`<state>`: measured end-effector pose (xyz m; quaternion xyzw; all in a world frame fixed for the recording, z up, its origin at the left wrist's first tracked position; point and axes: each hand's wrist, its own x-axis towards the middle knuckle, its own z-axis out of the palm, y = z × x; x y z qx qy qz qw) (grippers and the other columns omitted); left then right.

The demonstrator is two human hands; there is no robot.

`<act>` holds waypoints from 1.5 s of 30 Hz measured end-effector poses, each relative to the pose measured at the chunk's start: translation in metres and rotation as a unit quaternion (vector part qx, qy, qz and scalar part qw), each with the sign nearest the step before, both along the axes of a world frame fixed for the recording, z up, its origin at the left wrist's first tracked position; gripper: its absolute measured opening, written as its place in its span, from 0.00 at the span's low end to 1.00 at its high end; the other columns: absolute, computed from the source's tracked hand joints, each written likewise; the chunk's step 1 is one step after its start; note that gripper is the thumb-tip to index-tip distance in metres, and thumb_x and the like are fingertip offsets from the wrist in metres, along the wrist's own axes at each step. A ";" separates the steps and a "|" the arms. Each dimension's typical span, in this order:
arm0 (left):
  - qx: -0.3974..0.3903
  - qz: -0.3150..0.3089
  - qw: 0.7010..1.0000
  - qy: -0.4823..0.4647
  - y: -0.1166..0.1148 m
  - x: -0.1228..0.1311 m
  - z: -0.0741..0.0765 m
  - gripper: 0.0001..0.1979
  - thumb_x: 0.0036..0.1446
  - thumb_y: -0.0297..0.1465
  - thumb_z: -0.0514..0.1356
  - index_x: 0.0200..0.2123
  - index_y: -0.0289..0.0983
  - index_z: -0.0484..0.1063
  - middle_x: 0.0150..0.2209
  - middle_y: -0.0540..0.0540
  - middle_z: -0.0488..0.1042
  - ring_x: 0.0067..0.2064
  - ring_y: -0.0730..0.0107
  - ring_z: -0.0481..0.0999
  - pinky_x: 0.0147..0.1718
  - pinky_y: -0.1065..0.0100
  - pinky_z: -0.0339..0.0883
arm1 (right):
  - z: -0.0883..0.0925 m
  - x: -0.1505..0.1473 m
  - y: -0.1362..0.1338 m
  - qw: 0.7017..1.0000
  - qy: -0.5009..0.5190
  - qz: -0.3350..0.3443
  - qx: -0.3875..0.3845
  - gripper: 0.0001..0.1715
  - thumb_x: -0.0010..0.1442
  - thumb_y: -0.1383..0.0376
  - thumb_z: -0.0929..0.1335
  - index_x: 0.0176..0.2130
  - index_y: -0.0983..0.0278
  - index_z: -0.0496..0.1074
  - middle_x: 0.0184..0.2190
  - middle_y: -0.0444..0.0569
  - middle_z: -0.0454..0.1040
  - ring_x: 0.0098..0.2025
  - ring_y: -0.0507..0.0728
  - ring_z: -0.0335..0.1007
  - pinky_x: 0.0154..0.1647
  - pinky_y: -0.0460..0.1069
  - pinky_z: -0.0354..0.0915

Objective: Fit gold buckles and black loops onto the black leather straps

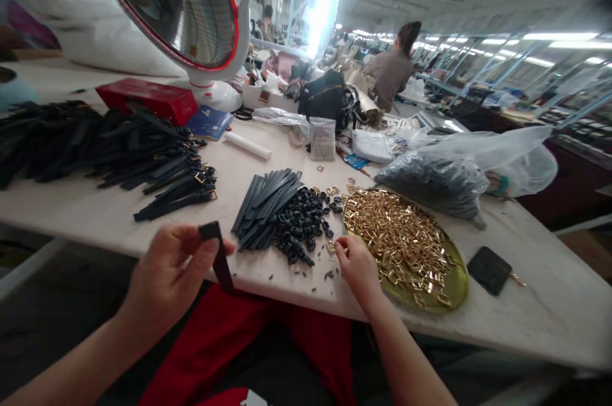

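My left hand (167, 272) is closed on a short black strap (221, 262), pinched near its folded upper end; the rest hangs down past the table's front edge. With thumb and fingertips together, my right hand (358, 269) grips a small gold buckle (330, 246) just above the tabletop. Between the hands lie a stack of flat black straps (265, 202) and a heap of small black loops (301, 221). Close by my right hand is a round yellow-green tray (459, 288) heaped with gold buckles (406, 234).
Black straps with buckles (95, 145) are piled at left, before a red box (148, 100) and a heater (191, 11). A plastic bag (440, 176) lies behind the tray, a phone (489, 269) at right. Another person (392, 71) is in the background.
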<state>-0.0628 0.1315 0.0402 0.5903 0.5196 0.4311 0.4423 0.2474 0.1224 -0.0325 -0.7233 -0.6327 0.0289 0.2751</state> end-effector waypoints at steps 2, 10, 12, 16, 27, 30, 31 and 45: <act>-0.029 -0.074 0.996 -0.048 -0.016 0.021 -0.012 0.13 0.55 0.43 0.53 0.36 0.40 0.57 0.23 0.54 0.69 0.24 0.71 0.70 0.27 0.70 0.62 | 0.003 0.006 0.008 1.000 -0.011 -0.008 0.003 0.11 0.59 0.63 0.59 0.32 0.65 0.68 0.32 0.51 0.67 0.33 0.56 0.63 0.36 0.50 0.58; -0.403 -0.213 0.865 -0.210 -0.040 0.072 -0.052 0.12 0.48 0.35 0.58 0.35 0.35 0.64 0.25 0.54 0.64 0.21 0.82 0.61 0.21 0.78 0.54 | 0.000 0.011 0.043 0.999 0.004 0.002 -0.036 0.03 0.52 0.66 0.66 0.28 0.64 0.69 0.29 0.48 0.67 0.29 0.54 0.62 0.33 0.48 0.56; -0.408 -0.213 0.862 -0.212 -0.035 0.075 -0.049 0.11 0.47 0.34 0.59 0.32 0.34 0.65 0.25 0.53 0.65 0.21 0.82 0.61 0.20 0.78 0.54 | 0.002 0.008 0.044 0.999 0.032 0.005 -0.033 0.03 0.51 0.67 0.66 0.27 0.64 0.67 0.30 0.48 0.65 0.30 0.54 0.61 0.34 0.49 0.56; -0.408 -0.220 0.861 -0.210 -0.020 0.080 -0.045 0.10 0.47 0.33 0.58 0.32 0.32 0.65 0.26 0.51 0.67 0.22 0.82 0.63 0.20 0.78 0.55 | 0.013 -0.009 0.022 0.990 0.126 0.034 -0.061 0.11 0.54 0.58 0.64 0.28 0.64 0.62 0.23 0.43 0.62 0.24 0.51 0.58 0.27 0.46 0.57; -0.254 -0.300 0.920 -0.004 0.001 0.084 -0.065 0.14 0.55 0.40 0.50 0.27 0.35 0.65 0.22 0.52 0.65 0.20 0.78 0.64 0.19 0.76 0.56 | 0.015 -0.061 -0.026 0.792 0.545 0.090 -0.260 0.29 0.52 0.46 0.63 0.41 0.68 0.67 0.22 0.43 0.66 0.20 0.48 0.56 0.22 0.44 0.54; -0.206 -0.317 0.923 0.067 0.001 0.081 -0.066 0.15 0.57 0.39 0.47 0.26 0.35 0.65 0.21 0.52 0.65 0.19 0.77 0.64 0.18 0.76 0.55 | 0.012 -0.060 -0.028 0.782 0.551 0.103 -0.273 0.30 0.54 0.46 0.62 0.43 0.68 0.67 0.22 0.43 0.67 0.20 0.48 0.58 0.23 0.44 0.55; -0.204 -0.324 0.921 0.076 0.001 0.081 -0.066 0.15 0.57 0.38 0.47 0.27 0.35 0.65 0.21 0.52 0.65 0.19 0.77 0.64 0.18 0.76 0.55 | 0.011 -0.060 -0.030 0.788 0.543 0.108 -0.269 0.29 0.54 0.46 0.62 0.43 0.68 0.67 0.22 0.43 0.67 0.21 0.48 0.58 0.23 0.44 0.55; -0.299 -0.448 0.841 -0.053 -0.019 0.060 -0.051 0.09 0.58 0.32 0.47 0.38 0.36 0.63 0.26 0.53 0.68 0.21 0.80 0.64 0.21 0.78 0.59 | 0.000 -0.073 -0.057 0.722 0.645 0.042 -0.247 0.23 0.52 0.50 0.67 0.40 0.64 0.65 0.16 0.38 0.64 0.16 0.46 0.53 0.18 0.42 0.48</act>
